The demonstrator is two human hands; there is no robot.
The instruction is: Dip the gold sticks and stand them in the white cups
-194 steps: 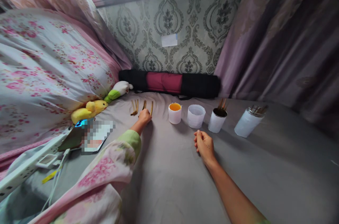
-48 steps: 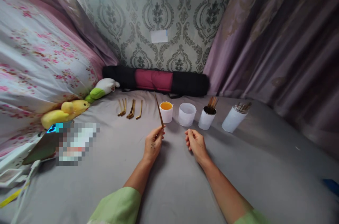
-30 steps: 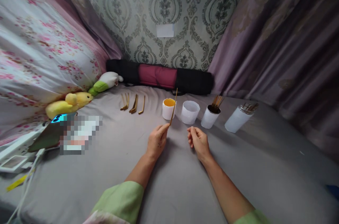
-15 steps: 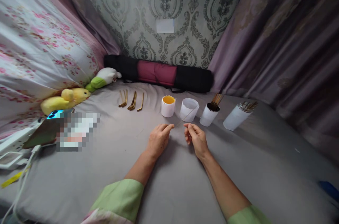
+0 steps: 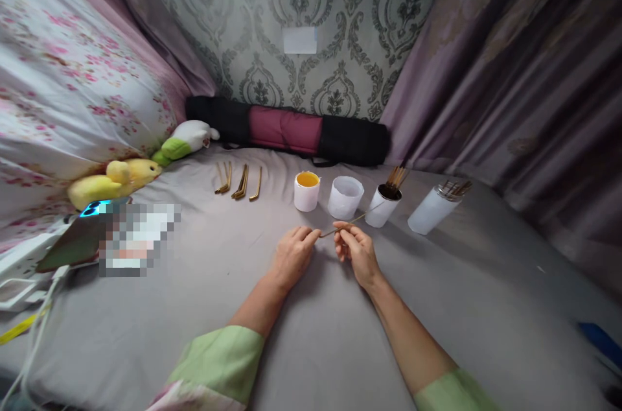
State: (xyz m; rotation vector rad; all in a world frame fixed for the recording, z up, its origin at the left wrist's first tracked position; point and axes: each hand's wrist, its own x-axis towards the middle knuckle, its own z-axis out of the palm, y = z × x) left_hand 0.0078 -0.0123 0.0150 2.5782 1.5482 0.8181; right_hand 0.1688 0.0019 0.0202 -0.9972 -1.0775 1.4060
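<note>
The left hand (image 5: 294,257) pinches a brown stick (image 5: 328,233), right hand (image 5: 358,255) apparently touching it.

The single view looks from the wearer's head, close above the sheet (image 5: 321,340). It faces forward and down, across the sheet to the wall (image 5: 301,83) beyond.

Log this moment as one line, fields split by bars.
left hand: pinching one end of stick | right hand: touching stick partway along | bent sticks: on grey sheet, left of white cups
</note>
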